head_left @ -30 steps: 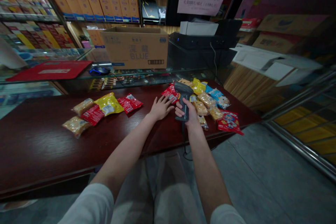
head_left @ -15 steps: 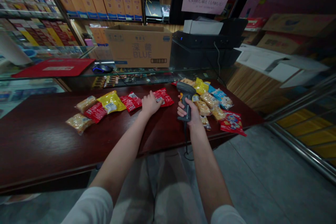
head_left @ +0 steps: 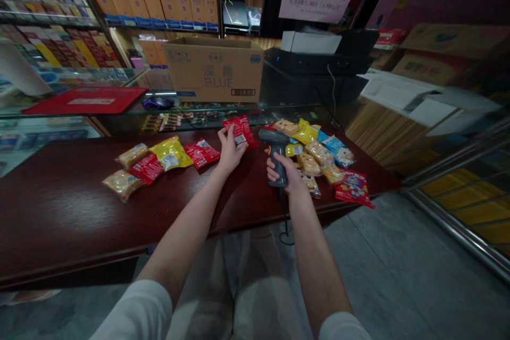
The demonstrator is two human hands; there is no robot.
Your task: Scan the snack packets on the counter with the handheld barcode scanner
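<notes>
My left hand (head_left: 230, 150) is closed on a red snack packet (head_left: 240, 131) and holds it tilted up above the dark wooden counter (head_left: 59, 218). My right hand (head_left: 286, 173) grips the handle of a grey barcode scanner (head_left: 274, 144), whose head points left toward the packet. A pile of several snack packets (head_left: 319, 156) in yellow, blue, red and tan lies just right of the scanner. A second group of packets (head_left: 159, 159) lies on the counter to the left of my left hand.
A glass display case (head_left: 119, 111) runs behind the counter with a cardboard box (head_left: 215, 69), a mouse (head_left: 158, 102) and a red mat (head_left: 85, 100) on it. A black printer (head_left: 319, 61) stands at the back right. Stocked shelves fill the back wall.
My left hand drew the red packet leftwards out of the right pile, then lifted it off the counter and tilted it up in front of the scanner. The scanner stayed about where it was.
</notes>
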